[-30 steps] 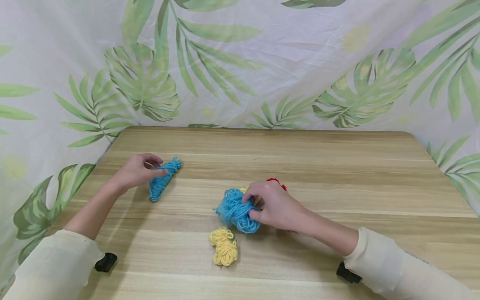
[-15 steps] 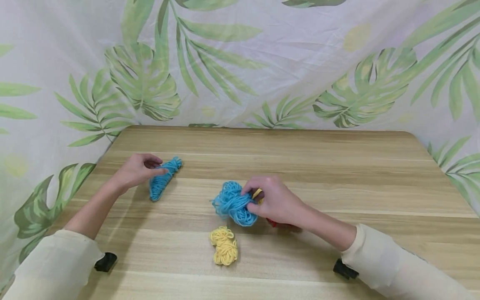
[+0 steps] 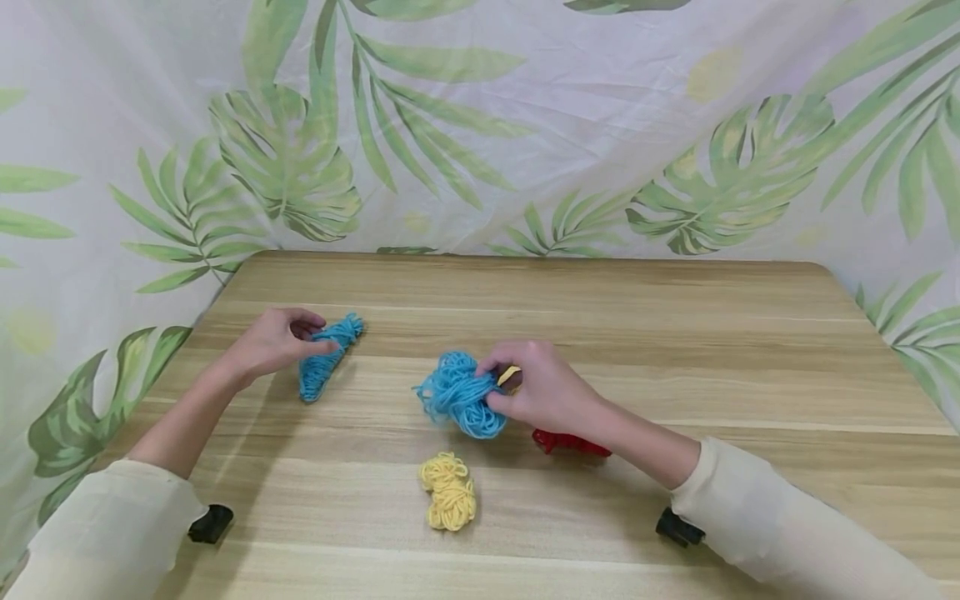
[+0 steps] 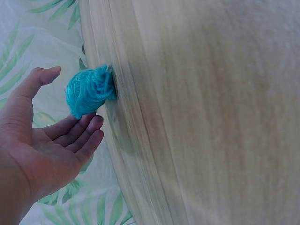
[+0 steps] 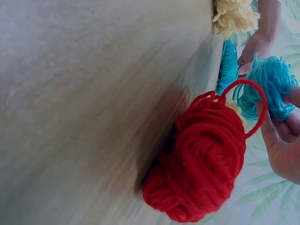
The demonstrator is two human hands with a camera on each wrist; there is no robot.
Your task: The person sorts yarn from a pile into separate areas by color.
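Observation:
A loose bundle of blue yarn [image 3: 461,400] is pinched between the thumb and fingers of my right hand [image 3: 547,392], held over the middle of the table. The right wrist view shows the same blue bundle [image 5: 269,84] at the fingertips. Farther left, my left hand [image 3: 273,342] is spread around a narrow wound skein of blue yarn [image 3: 322,367] lying on the table. In the left wrist view its thumb stands apart from the skein [image 4: 89,91], and its fingertips are right at the lower side.
A yellow yarn skein [image 3: 448,493] lies in front of the right hand. Red yarn [image 3: 570,443] lies beneath the right wrist, partly hidden, a loop rising from it. More yellow yarn [image 3: 510,379] peeks out behind the fingers. A leaf-printed cloth [image 3: 450,125] hangs behind the table [image 3: 675,317].
My right hand has carried the blue bundle a little back and left, uncovering more red yarn by the wrist. The left hand's thumb has shifted slightly; the skein beside it stays put.

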